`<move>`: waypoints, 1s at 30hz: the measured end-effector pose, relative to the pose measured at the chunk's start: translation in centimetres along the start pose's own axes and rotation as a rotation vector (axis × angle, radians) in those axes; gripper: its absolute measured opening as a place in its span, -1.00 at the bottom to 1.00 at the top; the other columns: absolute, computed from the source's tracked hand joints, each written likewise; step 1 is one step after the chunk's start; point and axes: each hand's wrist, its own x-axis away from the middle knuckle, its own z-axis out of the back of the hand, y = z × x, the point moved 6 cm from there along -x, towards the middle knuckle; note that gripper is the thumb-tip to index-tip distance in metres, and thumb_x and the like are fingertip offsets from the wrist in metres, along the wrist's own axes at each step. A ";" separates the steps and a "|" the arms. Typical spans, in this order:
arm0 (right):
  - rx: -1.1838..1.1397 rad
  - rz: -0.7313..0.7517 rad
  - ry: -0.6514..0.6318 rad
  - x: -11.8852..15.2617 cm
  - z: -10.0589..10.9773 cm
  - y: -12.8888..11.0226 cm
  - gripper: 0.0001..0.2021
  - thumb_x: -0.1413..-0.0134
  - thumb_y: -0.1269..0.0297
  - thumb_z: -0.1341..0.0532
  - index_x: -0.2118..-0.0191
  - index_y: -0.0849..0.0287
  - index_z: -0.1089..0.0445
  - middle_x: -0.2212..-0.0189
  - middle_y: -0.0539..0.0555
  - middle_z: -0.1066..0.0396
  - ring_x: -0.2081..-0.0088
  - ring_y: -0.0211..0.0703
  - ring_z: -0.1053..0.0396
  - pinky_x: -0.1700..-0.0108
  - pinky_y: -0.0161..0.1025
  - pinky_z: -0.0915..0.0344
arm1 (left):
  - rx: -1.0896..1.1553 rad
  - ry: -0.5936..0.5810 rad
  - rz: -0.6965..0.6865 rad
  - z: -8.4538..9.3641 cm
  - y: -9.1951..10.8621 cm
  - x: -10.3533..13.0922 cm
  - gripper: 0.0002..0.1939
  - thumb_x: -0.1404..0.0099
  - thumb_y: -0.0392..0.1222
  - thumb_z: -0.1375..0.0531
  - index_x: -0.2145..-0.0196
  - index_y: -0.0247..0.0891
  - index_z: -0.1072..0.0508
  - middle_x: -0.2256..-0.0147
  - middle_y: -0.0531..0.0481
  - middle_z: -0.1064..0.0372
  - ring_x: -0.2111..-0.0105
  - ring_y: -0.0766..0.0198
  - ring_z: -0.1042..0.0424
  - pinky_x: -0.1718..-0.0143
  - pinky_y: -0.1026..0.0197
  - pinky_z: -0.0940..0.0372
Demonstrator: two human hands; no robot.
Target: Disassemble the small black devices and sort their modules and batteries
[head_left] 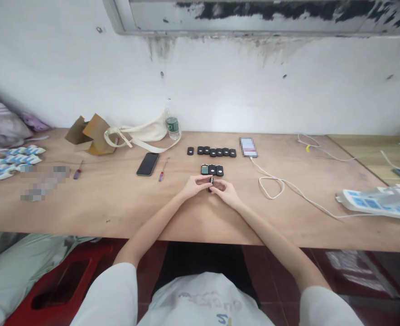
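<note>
Between the fingertips of both hands a small black key fob (211,184) is held on edge, just above the table. My left hand (197,186) pinches it from the left and my right hand (226,191) from the right; the fingers hide part of it. Right beyond the hands lie two black key fobs (216,170) with round light marks. Beside them on the left is an opened fob (204,169) showing a green inside. Farther back, a row of several similar black fobs (216,152) lies on the wooden table (172,203).
A black phone (147,164) and screwdrivers (161,174) lie left. Behind them stand a water bottle (173,124), a white bag (148,130) and an open cardboard box (91,136). At right, a charging phone (248,147) trails a white cable (288,183) toward a power strip (373,203).
</note>
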 end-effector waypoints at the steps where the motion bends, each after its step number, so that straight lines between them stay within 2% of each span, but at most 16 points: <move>1: 0.010 0.001 0.007 0.0 0.1 0.0 -0.64 0.14 0.15 -0.34 0.18 0.22 -0.43 0.24 0.15 -0.52 0.32 -0.09 -0.49 0.24 -0.14 -0.46 | -0.009 -0.002 -0.012 -0.1 0.1 0.1 -0.42 0.04 -0.04 -0.38 0.06 -0.31 -0.46 0.08 -0.16 -0.46 0.08 0.03 -0.44 -0.06 -0.02 -0.26; 4: 0.038 0.001 0.020 0.1 0.2 -0.2 -0.66 0.15 0.16 -0.35 0.21 0.22 -0.43 0.29 0.14 -0.52 0.40 -0.14 -0.48 0.26 -0.13 -0.45 | -0.019 0.006 -0.042 -0.4 0.0 0.1 -0.46 0.02 -0.05 -0.37 0.08 -0.33 -0.47 0.08 -0.18 -0.45 0.10 0.05 -0.45 -0.04 -0.01 -0.28; 8: 0.010 -0.019 0.034 0.1 0.3 0.0 -0.64 0.18 0.14 -0.36 0.24 0.23 -0.43 0.30 0.15 -0.52 0.37 -0.12 -0.48 0.26 -0.13 -0.45 | -0.021 0.026 -0.063 -0.7 -0.4 -0.2 -0.51 -0.01 -0.08 -0.35 0.10 -0.33 -0.47 0.11 -0.18 -0.46 0.12 0.08 -0.47 -0.01 0.01 -0.31; 13: -0.017 -0.041 0.105 0.2 0.6 0.3 -0.71 0.14 0.07 -0.32 0.36 0.20 -0.42 0.40 0.10 -0.50 0.37 -0.11 -0.47 0.26 -0.14 -0.46 | -0.019 0.143 -0.060 0.0 -0.8 -0.4 -0.55 -0.01 -0.10 -0.36 0.13 -0.34 -0.48 0.15 -0.18 -0.48 0.14 0.09 -0.47 0.02 0.04 -0.33; 16: -0.030 -0.052 0.135 0.2 0.9 0.5 -0.70 0.11 0.04 -0.30 0.36 0.20 -0.41 0.43 0.08 -0.50 0.41 -0.14 -0.47 0.24 -0.12 -0.46 | 0.004 0.117 -0.070 -0.1 -0.6 -0.3 -0.54 -0.05 -0.08 -0.33 0.11 -0.34 -0.47 0.14 -0.18 -0.48 0.12 0.09 -0.46 0.00 0.04 -0.32; 20: -0.045 -0.049 0.095 0.1 1.0 0.2 -0.63 0.14 0.04 -0.32 0.25 0.19 -0.41 0.33 0.09 -0.51 0.38 -0.14 -0.48 0.24 -0.10 -0.47 | -0.022 0.089 -0.060 -0.5 -0.1 0.0 -0.52 -0.03 -0.04 -0.34 0.11 -0.33 -0.48 0.14 -0.18 -0.48 0.12 0.07 -0.46 0.01 0.04 -0.32; 23: -0.050 -0.061 0.018 0.0 0.8 0.0 -0.62 0.14 0.08 -0.34 0.20 0.20 -0.42 0.22 0.13 -0.51 0.31 -0.11 -0.50 0.14 -0.07 -0.45 | -0.033 0.084 -0.028 -0.5 0.1 0.2 -0.51 -0.03 -0.02 -0.34 0.11 -0.33 -0.48 0.14 -0.19 -0.48 0.12 0.06 -0.46 0.01 0.03 -0.32; 27: -0.066 -0.017 0.005 -0.1 0.8 -0.5 -0.58 0.21 0.17 -0.38 0.15 0.17 -0.43 0.18 0.13 -0.51 0.14 -0.03 -0.47 0.04 -0.05 -0.40 | -0.010 0.073 -0.020 -0.6 0.4 0.4 -0.50 0.01 -0.04 -0.37 0.12 -0.32 -0.49 0.13 -0.18 -0.48 0.11 0.05 -0.46 0.01 0.02 -0.32; 30: -0.026 0.004 0.001 0.0 0.8 -0.8 -0.61 0.20 0.18 -0.37 0.16 0.17 -0.44 0.18 0.14 -0.51 0.12 0.00 -0.46 0.02 -0.03 -0.38 | 0.008 0.061 -0.017 -0.8 0.3 0.5 -0.51 0.04 -0.04 -0.39 0.16 -0.31 -0.51 0.09 -0.18 -0.45 0.09 0.04 -0.44 -0.01 0.03 -0.31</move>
